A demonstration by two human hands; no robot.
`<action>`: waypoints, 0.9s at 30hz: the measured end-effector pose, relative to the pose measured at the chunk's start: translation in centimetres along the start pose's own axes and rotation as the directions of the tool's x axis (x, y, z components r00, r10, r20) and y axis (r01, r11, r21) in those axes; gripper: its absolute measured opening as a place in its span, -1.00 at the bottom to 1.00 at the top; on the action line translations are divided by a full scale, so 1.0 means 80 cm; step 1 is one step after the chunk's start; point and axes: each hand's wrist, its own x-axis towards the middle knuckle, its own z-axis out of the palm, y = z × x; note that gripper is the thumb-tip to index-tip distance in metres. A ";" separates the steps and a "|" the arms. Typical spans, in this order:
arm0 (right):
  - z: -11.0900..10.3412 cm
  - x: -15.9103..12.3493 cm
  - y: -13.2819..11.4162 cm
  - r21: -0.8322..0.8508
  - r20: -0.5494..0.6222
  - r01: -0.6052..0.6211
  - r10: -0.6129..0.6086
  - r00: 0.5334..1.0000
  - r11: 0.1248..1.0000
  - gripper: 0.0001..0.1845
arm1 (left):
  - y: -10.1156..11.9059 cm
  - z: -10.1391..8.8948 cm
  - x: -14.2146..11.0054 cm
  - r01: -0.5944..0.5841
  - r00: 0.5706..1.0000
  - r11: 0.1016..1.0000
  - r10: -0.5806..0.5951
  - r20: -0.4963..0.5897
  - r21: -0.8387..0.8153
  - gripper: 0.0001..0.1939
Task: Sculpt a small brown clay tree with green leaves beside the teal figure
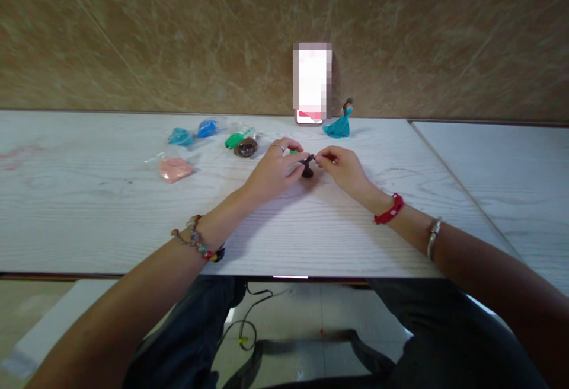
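Note:
Over the middle of the table, my left hand (281, 166) and my right hand (341, 166) meet at a small piece of dark brown clay (307, 171). My left thumb and fingers pinch its left side. From the right, my right thumb and index finger pinch a thin dark end of it. A rounded lump hangs or rests below the fingertips; whether it touches the table I cannot tell. A bit of green shows behind my left fingers, mostly hidden. Just beyond my right hand stands a small figurine in a teal dress (339, 125).
A phone (311, 83) leans upright against the brown marbled wall (178, 33). Left of my hands lie bags of clay: brown (246, 147), green (235, 139), blue (207, 128), teal (180, 136) and pink (175, 169). The table's front edge (249, 276) runs above my legs.

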 end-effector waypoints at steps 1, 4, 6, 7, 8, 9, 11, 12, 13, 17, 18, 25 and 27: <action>0.000 0.000 0.000 0.003 0.000 -0.002 0.002 1.000 1.000 -0.92 | 0.000 0.000 0.000 -0.009 1.000 1.000 0.009 0.001 0.004 -0.76; 0.000 0.000 0.001 0.016 0.003 0.001 -0.001 1.000 1.000 -0.92 | -0.001 0.001 0.000 -0.019 1.000 1.000 0.019 0.013 0.012 -0.76; 0.001 0.000 0.001 0.020 0.000 0.007 -0.007 1.000 1.000 -0.91 | -0.001 0.001 0.000 -0.016 1.000 1.000 0.016 0.017 0.013 -0.75; 0.001 0.000 0.001 0.022 -0.003 0.009 -0.009 1.000 1.000 -0.92 | -0.001 0.001 0.000 -0.015 1.000 1.000 0.015 0.017 0.014 -0.76; 0.001 0.000 0.001 0.024 -0.005 0.010 -0.010 1.000 1.000 -0.92 | -0.001 0.001 0.000 -0.016 1.000 1.000 0.015 0.016 0.016 -0.76; 0.001 0.000 0.001 0.026 -0.006 0.011 -0.011 1.000 1.000 -0.92 | -0.001 0.001 0.000 -0.019 1.000 1.000 0.019 0.016 0.020 -0.76; 0.001 0.000 0.001 0.029 -0.006 0.013 -0.012 1.000 1.000 -0.92 | 0.000 0.001 0.000 -0.029 0.999 0.999 0.028 0.015 0.028 -0.75; 0.000 0.000 0.001 0.031 -0.005 0.013 -0.013 1.000 0.999 -0.92 | 0.000 0.001 0.000 -0.033 0.999 0.999 0.033 0.013 0.030 -0.75; 0.000 0.000 0.000 0.033 -0.005 0.013 -0.013 1.000 0.999 -0.92 | -0.001 0.001 0.000 -0.037 0.999 0.999 0.037 0.011 0.030 -0.75; 0.000 0.000 0.002 0.059 -0.004 0.011 -0.011 1.000 0.998 -0.93 | -0.001 0.000 -0.001 -0.029 1.000 0.999 0.029 0.003 0.017 -0.75; 0.000 0.000 0.002 0.069 -0.002 0.010 -0.010 1.000 0.998 -0.94 | -0.001 0.000 -0.001 -0.021 1.000 1.000 0.021 0.003 0.012 -0.75; -0.005 -0.001 0.001 0.184 -0.007 -0.103 0.106 0.994 0.978 -0.83 | -0.003 -0.009 0.000 0.100 0.995 0.993 -0.102 -0.017 -0.058 -0.76; -0.008 0.000 0.000 0.233 -0.033 -0.147 0.158 0.987 0.961 -0.81 | -0.009 -0.015 0.000 0.169 0.984 0.982 -0.173 -0.043 -0.080 -0.77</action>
